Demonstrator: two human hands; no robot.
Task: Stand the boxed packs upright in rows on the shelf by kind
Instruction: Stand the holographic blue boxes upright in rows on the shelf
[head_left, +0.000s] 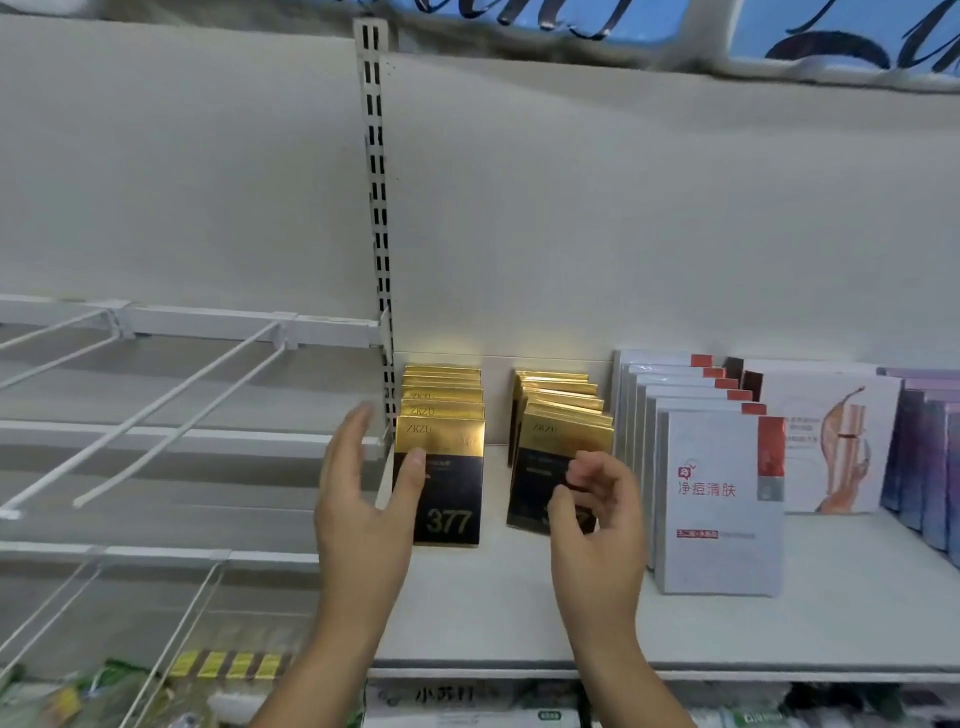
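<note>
Two bare forearms reach up from the lower edge. The left hand (363, 499) is a spread grip, fingers straight, thumb resting on the face of the front pack of the left gold-and-black row (447, 467), which stands upright just right of the slotted upright (376, 208). The right hand (597, 525) has its fingers curled at the lower front of the second gold-and-black row (561, 431), further right of the upright. Whether this grip pinches the front pack cannot be told.

The packs of that second row lean back and sit unevenly. A white row (717, 509) and purple packs (930, 457) stand further right on the shelf (519, 613).

Step in hand, as judged: squaring up the two gold rows. The next move likely calls for tipping the leaning packs vertical and aligning their front edges.
</note>
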